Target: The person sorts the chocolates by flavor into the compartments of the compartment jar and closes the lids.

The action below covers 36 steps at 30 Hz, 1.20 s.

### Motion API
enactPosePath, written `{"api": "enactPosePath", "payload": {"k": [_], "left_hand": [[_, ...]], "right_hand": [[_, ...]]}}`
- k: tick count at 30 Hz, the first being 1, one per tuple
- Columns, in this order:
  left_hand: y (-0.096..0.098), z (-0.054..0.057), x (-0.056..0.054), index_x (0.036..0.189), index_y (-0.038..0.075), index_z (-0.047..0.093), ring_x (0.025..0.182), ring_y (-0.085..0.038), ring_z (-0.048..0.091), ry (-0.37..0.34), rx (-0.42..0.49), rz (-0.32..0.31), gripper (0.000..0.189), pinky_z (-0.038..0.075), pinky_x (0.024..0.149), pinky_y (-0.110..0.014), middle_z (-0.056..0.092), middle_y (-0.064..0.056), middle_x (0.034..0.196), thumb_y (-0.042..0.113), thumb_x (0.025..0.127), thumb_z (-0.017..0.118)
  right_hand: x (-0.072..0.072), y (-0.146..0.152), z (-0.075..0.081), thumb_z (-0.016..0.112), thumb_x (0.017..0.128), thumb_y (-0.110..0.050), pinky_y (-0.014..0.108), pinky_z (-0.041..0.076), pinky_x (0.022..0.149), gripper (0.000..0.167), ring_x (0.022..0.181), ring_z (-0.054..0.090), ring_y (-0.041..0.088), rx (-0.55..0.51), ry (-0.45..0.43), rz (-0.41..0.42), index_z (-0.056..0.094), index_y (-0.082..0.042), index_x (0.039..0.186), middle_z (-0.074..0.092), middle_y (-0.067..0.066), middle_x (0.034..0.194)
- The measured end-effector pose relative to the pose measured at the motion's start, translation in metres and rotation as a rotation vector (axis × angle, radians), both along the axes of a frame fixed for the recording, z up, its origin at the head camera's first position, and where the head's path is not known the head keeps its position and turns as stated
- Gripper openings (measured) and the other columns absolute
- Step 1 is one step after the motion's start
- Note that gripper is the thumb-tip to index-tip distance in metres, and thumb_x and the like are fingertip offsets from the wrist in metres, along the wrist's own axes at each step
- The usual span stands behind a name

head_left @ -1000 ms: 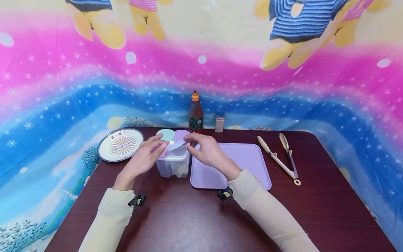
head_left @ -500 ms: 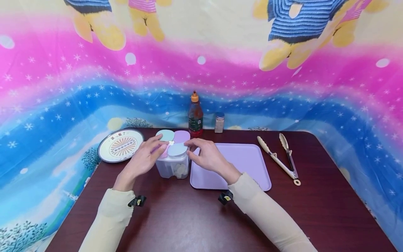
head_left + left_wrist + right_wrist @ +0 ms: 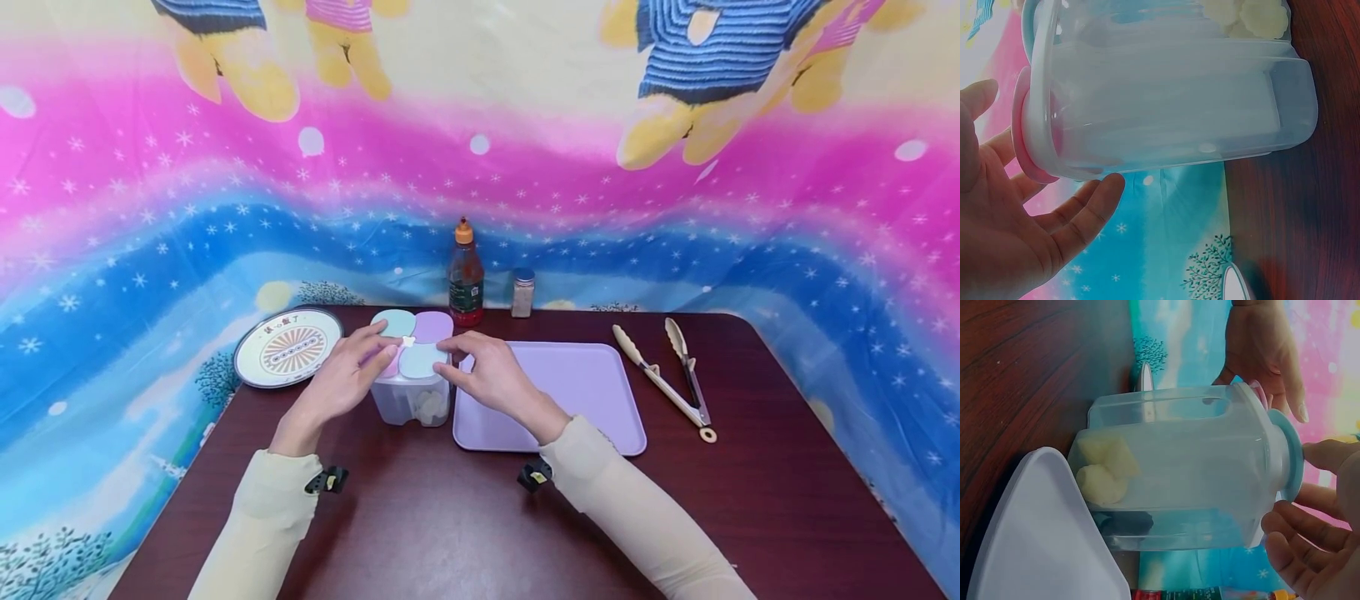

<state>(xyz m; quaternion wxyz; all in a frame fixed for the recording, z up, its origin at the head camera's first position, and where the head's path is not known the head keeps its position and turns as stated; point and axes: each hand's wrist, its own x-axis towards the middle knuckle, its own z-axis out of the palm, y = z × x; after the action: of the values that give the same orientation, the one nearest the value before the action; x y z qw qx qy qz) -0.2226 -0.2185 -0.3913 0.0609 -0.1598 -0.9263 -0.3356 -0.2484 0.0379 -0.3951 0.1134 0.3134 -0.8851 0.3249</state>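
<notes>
A clear storage container [image 3: 393,400] with several compartments stands left of the tray; pale yellow pieces [image 3: 1107,475] lie in its front right compartment. On top are a mint green lid [image 3: 393,322], a purple lid [image 3: 434,326], a pink lid [image 3: 1029,128] and a light blue lid [image 3: 422,361], which lies flat. My left hand [image 3: 341,371] rests against the container top at the pink lid, fingers extended. My right hand [image 3: 491,371] touches the light blue lid with its thumb; its other fingers are loosely bent by the container's rim in the right wrist view.
Right of the container lies a purple tray [image 3: 585,400], with tongs [image 3: 671,383] beyond it. Behind stand a sauce bottle [image 3: 467,287] and a small shaker jar [image 3: 523,296]. A patterned plate [image 3: 288,347] leans at the left against the printed cloth [image 3: 247,217].
The light blue lid, tilted up in my right hand a second ago, has swung down flat over its compartment. My left hand has stayed in place.
</notes>
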Motion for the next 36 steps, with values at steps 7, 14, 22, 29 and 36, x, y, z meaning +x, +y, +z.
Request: {"api": "enactPosePath", "payload": {"k": [7, 14, 22, 29, 36], "left_hand": [[0.001, 0.001, 0.001, 0.130, 0.015, 0.066, 0.146, -0.044, 0.031, 0.005, -0.004, 0.003, 0.044, 0.024, 0.118, -0.062, 0.037, -0.012, 0.160, 0.044, 0.105, 0.044], [0.000, 0.001, 0.001, 0.131, 0.016, 0.066, 0.147, -0.043, 0.030, -0.001, -0.012, 0.007, 0.045, 0.024, 0.118, -0.062, 0.036, -0.012, 0.161, 0.045, 0.105, 0.043], [0.000, 0.001, 0.001, 0.132, 0.016, 0.065, 0.148, -0.042, 0.029, -0.018, -0.011, 0.009, 0.047, 0.023, 0.118, -0.064, 0.035, -0.011, 0.162, 0.047, 0.105, 0.043], [0.000, 0.001, 0.001, 0.132, 0.015, 0.065, 0.147, -0.043, 0.029, -0.011, -0.015, 0.007, 0.046, 0.023, 0.118, -0.064, 0.035, -0.012, 0.162, 0.046, 0.105, 0.042], [0.001, 0.001, 0.001, 0.132, 0.015, 0.065, 0.147, -0.043, 0.030, -0.005, -0.017, 0.008, 0.046, 0.024, 0.118, -0.063, 0.035, -0.012, 0.161, 0.045, 0.105, 0.043]], "right_hand": [[0.003, 0.000, 0.002, 0.076, 0.088, -0.037, 0.030, 0.057, 0.081, 0.038, 0.090, 0.066, 0.012, 0.025, 0.033, -0.001, 0.074, -0.017, 0.121, 0.074, -0.001, 0.103], [0.006, -0.002, 0.004, 0.075, 0.089, -0.040, 0.038, 0.055, 0.095, 0.039, 0.115, 0.066, 0.021, 0.068, 0.025, -0.046, 0.073, -0.020, 0.122, 0.072, 0.002, 0.123], [0.009, -0.002, 0.001, 0.073, 0.090, -0.043, 0.043, 0.053, 0.099, 0.043, 0.121, 0.064, 0.023, 0.050, -0.040, -0.075, 0.069, -0.024, 0.128, 0.071, 0.001, 0.128], [0.010, -0.001, -0.002, 0.073, 0.089, -0.044, 0.039, 0.057, 0.089, 0.045, 0.114, 0.066, 0.021, 0.059, 0.011, -0.089, 0.067, -0.025, 0.129, 0.071, -0.001, 0.126], [0.010, 0.000, -0.004, 0.072, 0.089, -0.046, 0.033, 0.057, 0.082, 0.045, 0.112, 0.065, 0.016, 0.067, 0.023, -0.101, 0.067, -0.026, 0.129, 0.070, -0.004, 0.128]]}}
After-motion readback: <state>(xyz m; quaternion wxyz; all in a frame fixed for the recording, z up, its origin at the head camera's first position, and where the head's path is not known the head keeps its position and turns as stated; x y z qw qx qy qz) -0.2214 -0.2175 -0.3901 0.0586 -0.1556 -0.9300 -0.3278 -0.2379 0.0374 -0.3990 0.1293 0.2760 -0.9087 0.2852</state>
